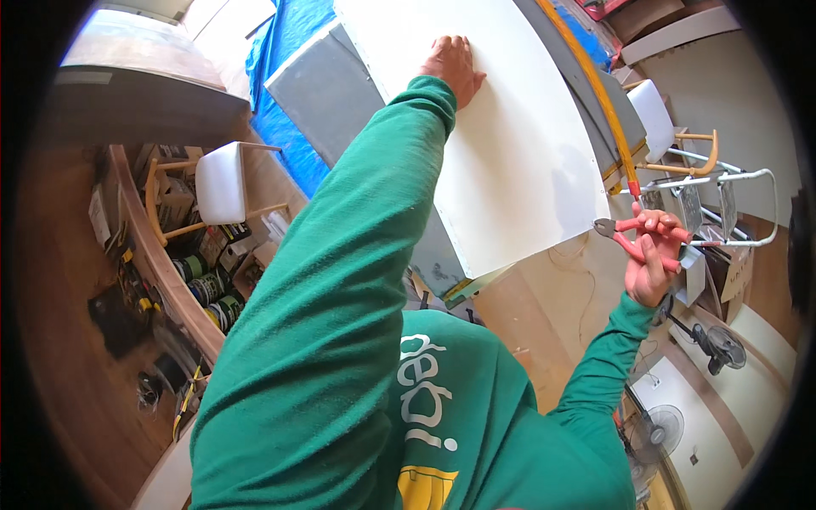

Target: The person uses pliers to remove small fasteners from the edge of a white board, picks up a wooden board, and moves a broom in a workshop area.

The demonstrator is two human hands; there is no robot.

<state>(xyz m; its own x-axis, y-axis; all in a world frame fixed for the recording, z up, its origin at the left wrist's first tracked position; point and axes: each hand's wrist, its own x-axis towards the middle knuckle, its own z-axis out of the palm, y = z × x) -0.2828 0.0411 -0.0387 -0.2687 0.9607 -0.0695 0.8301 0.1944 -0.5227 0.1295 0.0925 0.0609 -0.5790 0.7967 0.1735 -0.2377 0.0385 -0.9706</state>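
Observation:
A large white sheet (518, 144) lies across a grey-topped work surface (327, 93). My left hand (452, 70) rests palm down on it near the far left edge, holding nothing, its arm stretched forward. At the near right corner of the sheet, my right hand (653, 259) grips red-handled diagonal cutters (631, 246) by both handles. The dark jaws point left and sit right at the sheet's corner; whether they bite on it I cannot tell. The handles are spread somewhat apart.
A long yellow bar (599, 93) with a red end runs along the right side. White chairs stand at left (223, 183) and right (650, 119). Blue tarp (293, 127) lies beyond. Spools (204, 289) and boxes fill the left. A fan (718, 347) stands lower right.

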